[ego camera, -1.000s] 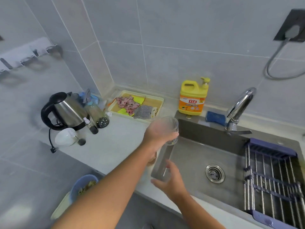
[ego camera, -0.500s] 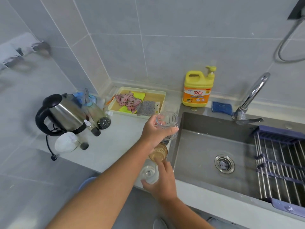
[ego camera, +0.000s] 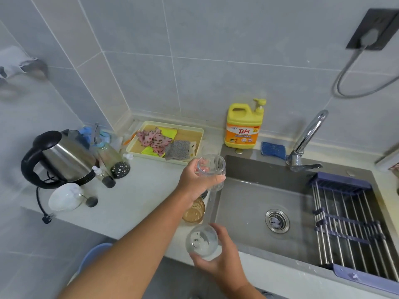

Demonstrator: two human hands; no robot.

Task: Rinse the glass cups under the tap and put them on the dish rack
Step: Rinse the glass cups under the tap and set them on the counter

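Two clear glass cups are held at once, one per hand.

Upper one first: ribbed clear cup (ego camera: 212, 167) is gripped by the left hand (ego camera: 195, 181), fingers curled round the side wall. Cup is tilted, mouth turned toward the camera. It sticks out past the fingertips to the right of the palm, and is held over the left rim of the sink (ego camera: 248, 201), right at the edge of the counter (ego camera: 140, 190).

Lower one: round clear cup (ego camera: 201, 242) is gripped by the right hand (ego camera: 224, 258), fingers wrapped under & behind it. Cup sits to the left of the palm, opening facing up at the camera, low at the counter's front edge. White flecks are seen inside; what they are can't be told.

Between the 2 hands an amber cup (ego camera: 194, 209) is stood on the counter, just beside the sink's left rim, partly hidden by the left wrist.

Tap (ego camera: 306, 139) is seen at the back of the sink, well apart from both held cups. Dish rack (ego camera: 341, 182) is laid across the sink's right part, farther off again.

Behind: yellow detergent bottle (ego camera: 244, 126) w/ blue sponge (ego camera: 273, 150) beside it at the sink's back edge, tray (ego camera: 172, 125) of cloths in the corner, kettle (ego camera: 62, 156) at far left.
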